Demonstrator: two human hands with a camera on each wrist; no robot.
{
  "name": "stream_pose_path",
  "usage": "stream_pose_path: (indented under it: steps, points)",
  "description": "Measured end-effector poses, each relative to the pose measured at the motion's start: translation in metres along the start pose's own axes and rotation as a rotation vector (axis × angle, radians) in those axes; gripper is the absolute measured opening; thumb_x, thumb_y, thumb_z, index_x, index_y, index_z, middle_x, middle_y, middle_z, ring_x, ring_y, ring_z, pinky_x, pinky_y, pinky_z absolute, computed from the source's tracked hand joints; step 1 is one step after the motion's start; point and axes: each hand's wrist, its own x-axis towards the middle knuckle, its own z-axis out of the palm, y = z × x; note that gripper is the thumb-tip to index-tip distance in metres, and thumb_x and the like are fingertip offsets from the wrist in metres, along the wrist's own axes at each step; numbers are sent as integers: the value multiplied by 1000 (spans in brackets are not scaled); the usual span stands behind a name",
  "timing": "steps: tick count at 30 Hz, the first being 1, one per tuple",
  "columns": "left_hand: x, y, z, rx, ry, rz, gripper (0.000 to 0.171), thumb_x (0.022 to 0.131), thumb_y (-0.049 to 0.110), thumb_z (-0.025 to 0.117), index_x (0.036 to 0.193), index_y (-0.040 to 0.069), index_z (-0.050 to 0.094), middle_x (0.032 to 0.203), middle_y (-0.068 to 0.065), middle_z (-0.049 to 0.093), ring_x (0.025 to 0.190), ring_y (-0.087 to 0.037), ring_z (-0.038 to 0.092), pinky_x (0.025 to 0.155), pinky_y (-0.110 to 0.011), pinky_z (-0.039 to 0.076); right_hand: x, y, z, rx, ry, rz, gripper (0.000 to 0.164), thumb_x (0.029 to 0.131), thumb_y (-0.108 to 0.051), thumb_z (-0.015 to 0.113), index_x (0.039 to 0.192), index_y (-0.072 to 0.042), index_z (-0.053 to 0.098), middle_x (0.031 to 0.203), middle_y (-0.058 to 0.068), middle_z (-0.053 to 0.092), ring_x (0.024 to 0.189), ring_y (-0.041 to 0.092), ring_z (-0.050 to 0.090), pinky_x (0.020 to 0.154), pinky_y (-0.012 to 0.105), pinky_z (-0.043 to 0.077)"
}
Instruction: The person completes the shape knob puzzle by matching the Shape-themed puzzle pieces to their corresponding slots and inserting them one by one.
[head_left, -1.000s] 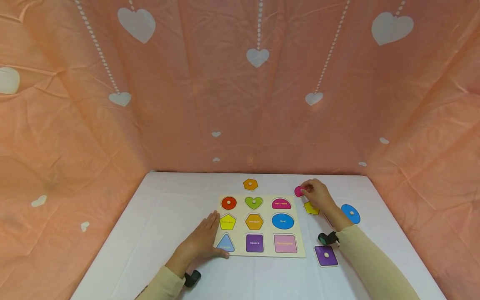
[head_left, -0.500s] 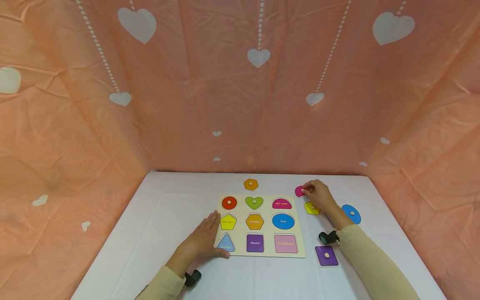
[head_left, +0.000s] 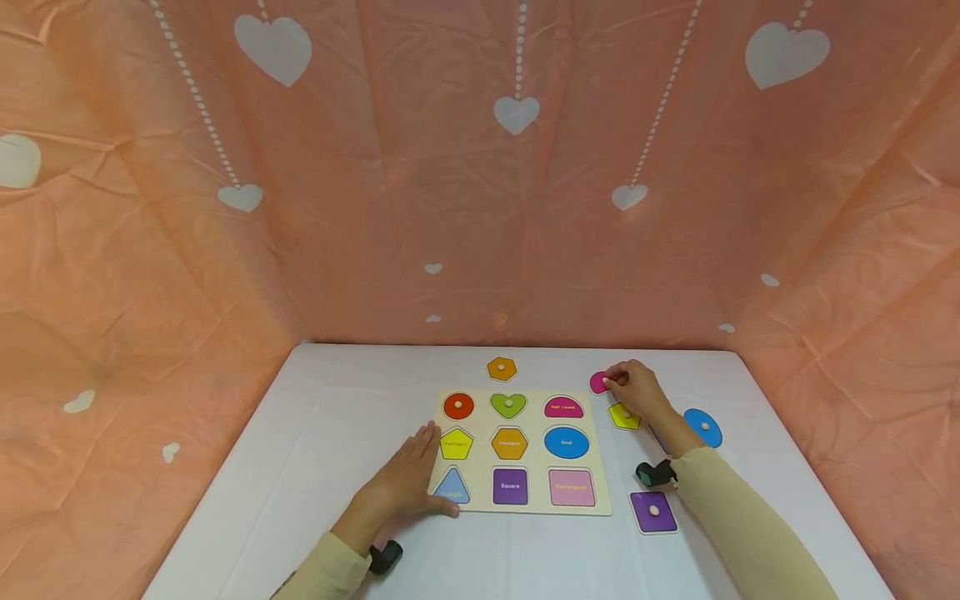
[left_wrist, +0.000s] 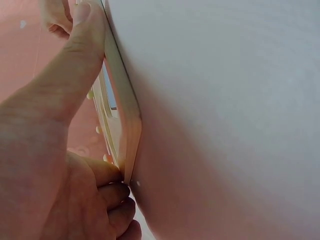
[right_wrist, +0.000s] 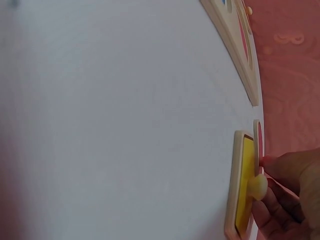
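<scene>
A wooden shape puzzle board (head_left: pixel 476 507) lies on the white table, with the red circle (head_left: pixel 458 406) and green heart (head_left: pixel 508 406) pieces seated in it. My left hand (head_left: pixel 401 475) rests at the board's near left corner, thumb along the front edge and fingers against the left side. Beyond the board's far right corner, my right hand (head_left: pixel 636 388) pinches a magenta puzzle piece (head_left: pixel 598 382) with thumb and fingertips; its knob is hidden. Just below that hand lies the yellow pentagon piece (right_wrist: pixel 245 175), its knob close to the curled fingers in the right wrist view.
The orange hexagon piece (head_left: pixel 502 368) lies behind the board. On the right are the blue oval (head_left: pixel 702 427) and purple square (head_left: pixel 653 512) pieces. Another piece (head_left: pixel 658 438) is mostly hidden under the right wrist. A peach curtain (head_left: pixel 480 250) with hearts surrounds the table.
Hardly anything differs: the right hand keeps its fingers on the magenta piece, only slightly shifted since one second ago. The left hand stays at the board.
</scene>
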Motion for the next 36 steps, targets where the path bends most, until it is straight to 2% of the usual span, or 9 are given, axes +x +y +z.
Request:
stream_pose_path:
  steps: [9,23,36]
  points:
    - [-1,0,1,-13,1,-10,134,73,56,96,166,-8,24,176,-25,21,164,-37,20,133,-52,22,-1,-1,1,-16,1,-9,23,103,-9,72,119,8,73,107,18,62,96,30,59,86,35,60]
    - [0,-1,1,-18,1,-2,133,73,56,96,166,-9,24,176,-26,21,164,-38,20,133,-52,22,-1,0,3,-17,4,-18,20,103,-9,72,117,5,73,106,17,63,97,30,61,88,35,61]
    - [0,-3,3,-25,3,3,135,73,57,96,166,-9,23,176,-26,20,164,-38,20,134,-52,21,-3,-8,5,35,-14,-3,20,104,-9,72,118,4,72,109,16,62,100,30,59,91,36,60]
